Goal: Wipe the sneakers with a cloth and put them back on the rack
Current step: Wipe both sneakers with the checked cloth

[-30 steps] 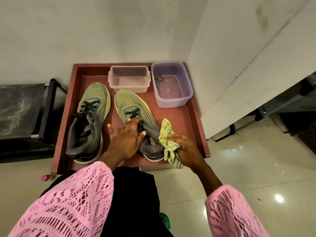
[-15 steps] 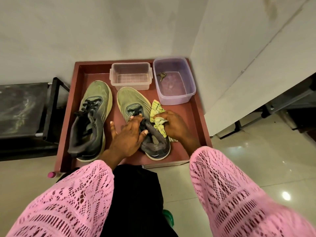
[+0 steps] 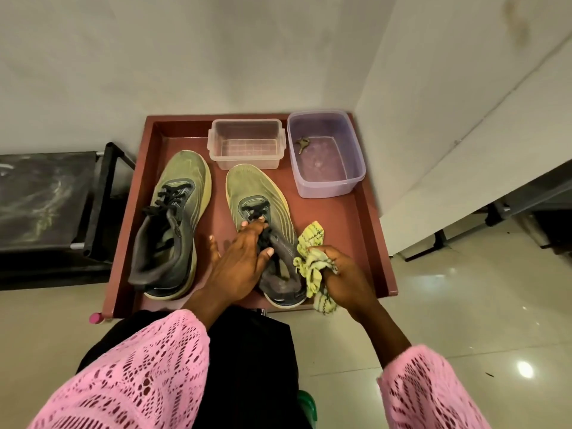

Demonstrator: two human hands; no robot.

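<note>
On the red tray (image 3: pixel 368 218) our left hand (image 3: pixel 238 261) grips the right sneaker (image 3: pixel 266 224) at its tongue, toe pointing away from us; our right hand (image 3: pixel 343 274), just beside its outer flank, clutches the bunched cloth (image 3: pixel 311 258). The left sneaker (image 3: pixel 175 218) lies parallel; two tubs (image 3: pixel 246 144) crowd the toes, so we judge the wipe should run along the flank.

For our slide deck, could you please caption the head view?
Left hand steadies the right-side sneaker on the red tray while the right hand grips a yellow cloth beside it.
</note>
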